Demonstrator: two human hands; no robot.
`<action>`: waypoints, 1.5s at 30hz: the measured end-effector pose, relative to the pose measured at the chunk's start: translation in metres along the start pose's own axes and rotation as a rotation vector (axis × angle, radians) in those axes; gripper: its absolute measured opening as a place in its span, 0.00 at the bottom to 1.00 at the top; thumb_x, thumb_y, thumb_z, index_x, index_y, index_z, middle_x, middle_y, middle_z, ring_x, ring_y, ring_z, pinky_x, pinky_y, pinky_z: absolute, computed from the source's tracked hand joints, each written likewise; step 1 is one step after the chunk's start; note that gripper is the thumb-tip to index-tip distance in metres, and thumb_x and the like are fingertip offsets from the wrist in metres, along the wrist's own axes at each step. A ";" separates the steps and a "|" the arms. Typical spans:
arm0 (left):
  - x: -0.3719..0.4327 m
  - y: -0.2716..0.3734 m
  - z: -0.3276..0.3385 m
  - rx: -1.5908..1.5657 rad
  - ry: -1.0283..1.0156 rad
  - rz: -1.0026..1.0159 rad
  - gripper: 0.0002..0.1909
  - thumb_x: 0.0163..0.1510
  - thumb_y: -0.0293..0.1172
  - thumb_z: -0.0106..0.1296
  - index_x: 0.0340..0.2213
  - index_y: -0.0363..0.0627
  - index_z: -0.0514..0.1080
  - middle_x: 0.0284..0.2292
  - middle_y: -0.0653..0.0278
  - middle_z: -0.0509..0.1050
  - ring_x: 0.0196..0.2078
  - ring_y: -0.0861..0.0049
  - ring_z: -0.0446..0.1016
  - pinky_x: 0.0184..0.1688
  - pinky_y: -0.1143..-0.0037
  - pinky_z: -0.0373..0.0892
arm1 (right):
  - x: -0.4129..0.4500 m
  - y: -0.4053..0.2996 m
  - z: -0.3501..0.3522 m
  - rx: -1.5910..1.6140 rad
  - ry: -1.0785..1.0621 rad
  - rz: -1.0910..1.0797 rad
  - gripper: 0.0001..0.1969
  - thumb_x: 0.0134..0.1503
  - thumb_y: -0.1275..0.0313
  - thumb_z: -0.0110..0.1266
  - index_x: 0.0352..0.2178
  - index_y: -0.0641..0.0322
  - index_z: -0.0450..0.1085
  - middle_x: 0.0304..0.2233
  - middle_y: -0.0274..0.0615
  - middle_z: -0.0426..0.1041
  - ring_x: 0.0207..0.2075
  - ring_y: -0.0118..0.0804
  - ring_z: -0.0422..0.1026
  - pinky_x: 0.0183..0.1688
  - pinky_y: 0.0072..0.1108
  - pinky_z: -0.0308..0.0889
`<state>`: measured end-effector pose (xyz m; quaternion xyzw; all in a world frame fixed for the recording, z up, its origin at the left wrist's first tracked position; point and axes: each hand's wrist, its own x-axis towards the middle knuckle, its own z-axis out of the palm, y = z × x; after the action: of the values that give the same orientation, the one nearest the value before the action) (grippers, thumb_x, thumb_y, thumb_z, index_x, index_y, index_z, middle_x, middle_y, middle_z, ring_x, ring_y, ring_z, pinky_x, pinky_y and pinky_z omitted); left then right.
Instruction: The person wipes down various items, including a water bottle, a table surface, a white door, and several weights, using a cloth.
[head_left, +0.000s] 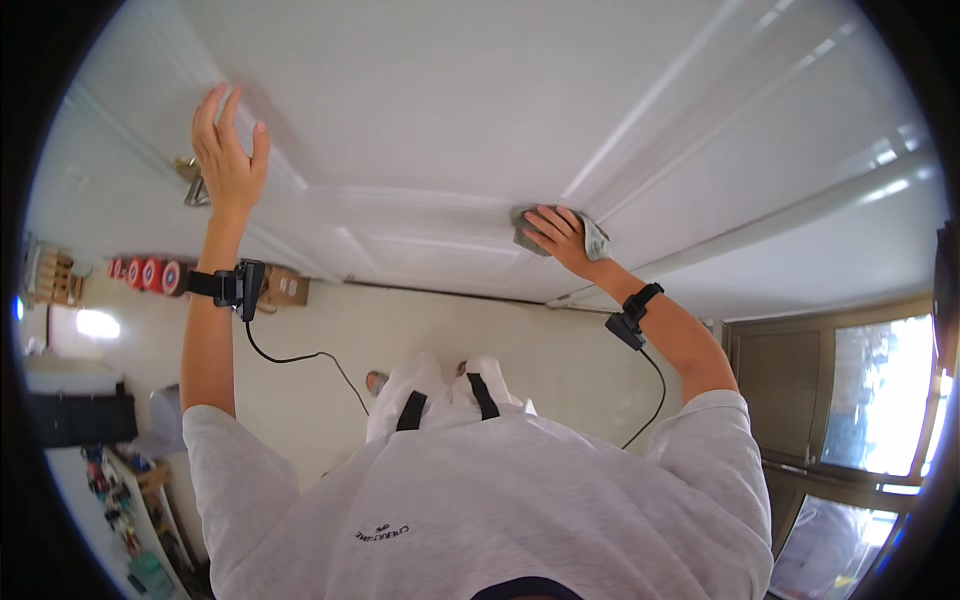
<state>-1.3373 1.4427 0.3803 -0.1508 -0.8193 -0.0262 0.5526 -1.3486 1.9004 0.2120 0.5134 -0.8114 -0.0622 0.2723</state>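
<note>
Before me stands a white panelled door (420, 112), its lower edge near the floor. My right hand (559, 236) presses a grey-green cloth (529, 225) against the door, close to the corner of a raised moulding. Part of the cloth shows on both sides of my fingers. My left hand (229, 154) is raised at the door's left side with fingers apart and nothing held; whether its fingertips touch the surface I cannot tell. A metal door handle (196, 187) is just left of my left wrist. Each wrist wears a black strapped device with a cable.
Red cylindrical containers (154, 276) and a cardboard box (286, 289) stand on the floor at the left. A shelf (142, 502) with assorted items is at the lower left. A brown-framed glazed door (787, 390) is at the right. My feet are on the pale floor (322, 315).
</note>
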 end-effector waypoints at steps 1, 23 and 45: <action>-0.013 -0.010 -0.005 0.034 -0.110 -0.053 0.20 0.48 0.31 0.44 0.45 0.43 0.60 0.46 0.59 0.60 0.50 0.64 0.56 0.53 0.64 0.49 | 0.017 -0.006 -0.001 0.008 -0.035 -0.035 0.20 0.46 0.75 0.45 0.44 0.55 0.62 0.53 0.33 0.54 0.54 0.33 0.51 0.56 0.26 0.45; -0.145 -0.108 -0.088 -0.242 -0.415 -0.306 0.22 0.41 0.21 0.45 0.41 0.43 0.60 0.49 0.56 0.55 0.53 0.59 0.54 0.50 0.66 0.56 | 0.237 -0.134 0.133 0.484 -0.486 -0.101 0.19 0.47 0.79 0.39 0.43 0.55 0.62 0.53 0.36 0.53 0.57 0.37 0.44 0.56 0.30 0.42; -0.317 -0.297 -0.325 0.144 -0.459 -1.038 0.35 0.38 0.42 0.58 0.46 0.42 0.58 0.49 0.47 0.57 0.51 0.58 0.58 0.48 0.67 0.58 | 0.668 -0.458 0.022 2.651 -1.048 0.474 0.14 0.50 0.75 0.42 0.41 0.61 0.61 0.38 0.36 0.67 0.39 0.30 0.67 0.43 0.23 0.62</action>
<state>-1.0185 1.0224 0.2535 0.3078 -0.8847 -0.2049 0.2838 -1.2105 1.1045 0.2712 0.1579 -0.3399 0.5903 -0.7149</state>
